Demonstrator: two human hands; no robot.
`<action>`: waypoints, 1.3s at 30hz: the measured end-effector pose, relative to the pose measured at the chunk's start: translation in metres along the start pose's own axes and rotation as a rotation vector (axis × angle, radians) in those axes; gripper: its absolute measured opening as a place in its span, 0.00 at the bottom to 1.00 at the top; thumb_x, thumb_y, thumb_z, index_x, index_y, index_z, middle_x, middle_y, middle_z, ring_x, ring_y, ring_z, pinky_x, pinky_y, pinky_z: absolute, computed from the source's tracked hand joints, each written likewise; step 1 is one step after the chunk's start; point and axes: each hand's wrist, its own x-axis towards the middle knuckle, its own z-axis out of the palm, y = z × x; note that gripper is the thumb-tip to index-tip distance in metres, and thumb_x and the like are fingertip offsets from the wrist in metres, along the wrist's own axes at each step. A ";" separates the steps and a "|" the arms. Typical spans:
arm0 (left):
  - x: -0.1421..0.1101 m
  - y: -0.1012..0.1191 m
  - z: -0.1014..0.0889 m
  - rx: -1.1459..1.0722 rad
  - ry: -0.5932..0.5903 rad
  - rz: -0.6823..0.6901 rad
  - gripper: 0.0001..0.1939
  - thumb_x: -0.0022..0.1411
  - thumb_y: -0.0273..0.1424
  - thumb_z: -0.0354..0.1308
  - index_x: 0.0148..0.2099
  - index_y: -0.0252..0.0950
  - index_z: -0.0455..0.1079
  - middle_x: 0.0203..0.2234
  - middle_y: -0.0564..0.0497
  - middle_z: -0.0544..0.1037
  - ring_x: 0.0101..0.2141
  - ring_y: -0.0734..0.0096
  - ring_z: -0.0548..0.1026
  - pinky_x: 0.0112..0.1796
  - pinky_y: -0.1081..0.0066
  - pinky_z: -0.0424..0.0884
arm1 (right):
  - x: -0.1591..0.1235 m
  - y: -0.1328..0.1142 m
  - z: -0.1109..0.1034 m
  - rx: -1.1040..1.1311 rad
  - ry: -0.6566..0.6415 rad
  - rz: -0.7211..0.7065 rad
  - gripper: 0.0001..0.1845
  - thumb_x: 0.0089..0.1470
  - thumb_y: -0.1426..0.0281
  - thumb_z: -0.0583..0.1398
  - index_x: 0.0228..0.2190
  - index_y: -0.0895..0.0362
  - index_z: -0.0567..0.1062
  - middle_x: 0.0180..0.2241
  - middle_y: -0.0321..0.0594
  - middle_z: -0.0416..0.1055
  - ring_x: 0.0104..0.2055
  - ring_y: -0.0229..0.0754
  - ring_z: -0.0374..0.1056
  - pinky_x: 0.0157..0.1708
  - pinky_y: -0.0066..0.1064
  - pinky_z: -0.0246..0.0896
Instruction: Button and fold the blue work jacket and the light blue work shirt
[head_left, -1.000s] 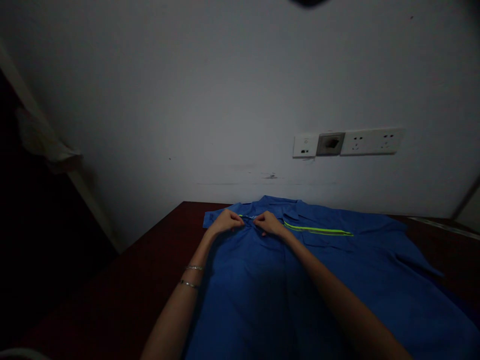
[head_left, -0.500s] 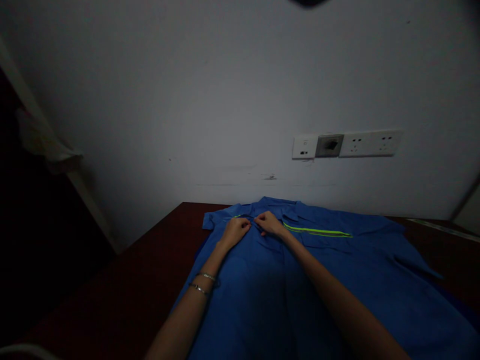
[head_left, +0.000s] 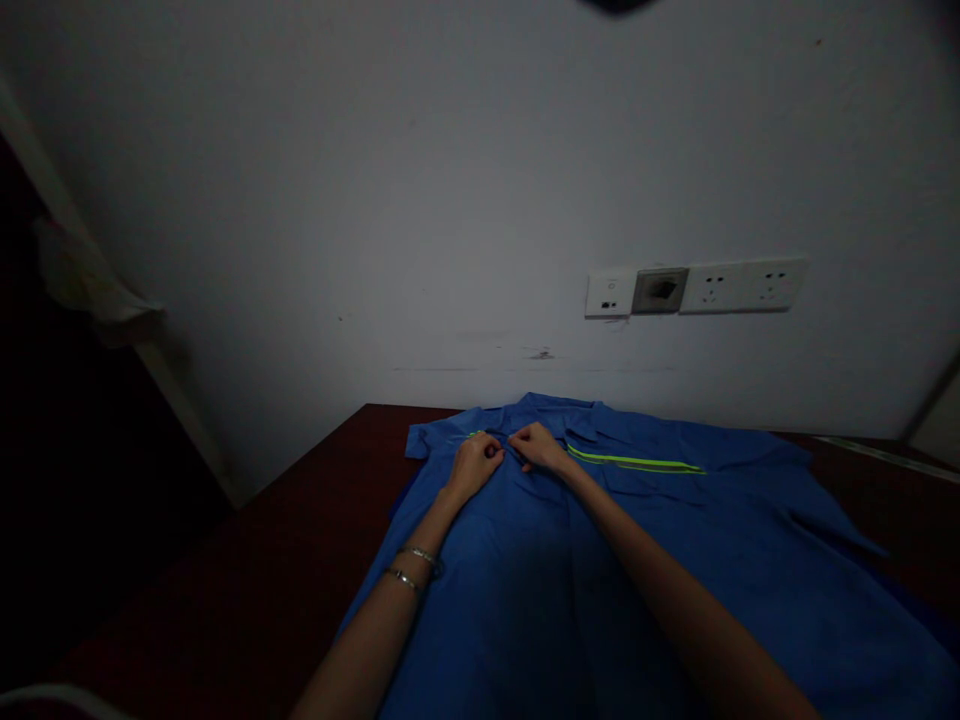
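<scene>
A blue shirt (head_left: 720, 520) with a yellow-green stripe (head_left: 637, 461) across its chest lies spread on a dark red table (head_left: 322, 490), its collar (head_left: 559, 402) towards the wall. Just below the collar, my left hand (head_left: 477, 465) pinches the front of the shirt, fingertips closed. My right hand (head_left: 537, 446) pinches the cloth close beside it, thumb and finger together. The fingertips of both hands nearly meet at the shirt's front opening. Whatever small part lies between them is too dark to make out. Two bracelets (head_left: 411, 567) circle my left forearm.
Behind the table rises a pale wall (head_left: 450, 200) with a row of sockets and switches (head_left: 694, 288). A light-coloured cloth or bag (head_left: 94, 275) hangs at the far left beside a dark area. Part of a pale curved object (head_left: 60, 695) shows at the lower left.
My left hand has shifted slightly, its wrist and bracelets moving a little to the right and its fingers curling more. My right hand and the shirt look almost unchanged.
</scene>
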 end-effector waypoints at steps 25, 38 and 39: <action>-0.009 0.007 0.004 0.226 -0.080 0.134 0.07 0.60 0.25 0.48 0.33 0.33 0.68 0.30 0.48 0.71 0.31 0.70 0.71 0.34 0.72 0.65 | -0.006 -0.008 0.000 -0.223 0.013 -0.142 0.14 0.52 0.71 0.51 0.24 0.62 0.74 0.18 0.35 0.68 0.14 0.34 0.64 0.14 0.21 0.52; -0.012 -0.003 0.008 0.134 -0.114 0.153 0.07 0.58 0.23 0.49 0.31 0.32 0.67 0.27 0.49 0.70 0.29 0.72 0.69 0.33 0.73 0.64 | -0.005 0.005 0.005 -0.687 0.158 -0.285 0.15 0.58 0.70 0.49 0.36 0.61 0.74 0.39 0.52 0.72 0.43 0.43 0.67 0.41 0.26 0.55; -0.012 -0.004 0.008 0.123 -0.117 0.155 0.07 0.58 0.23 0.49 0.31 0.32 0.68 0.27 0.49 0.70 0.29 0.72 0.69 0.33 0.73 0.64 | -0.005 0.005 0.004 -0.690 0.167 -0.274 0.15 0.59 0.70 0.48 0.36 0.61 0.74 0.39 0.51 0.72 0.43 0.43 0.67 0.41 0.26 0.54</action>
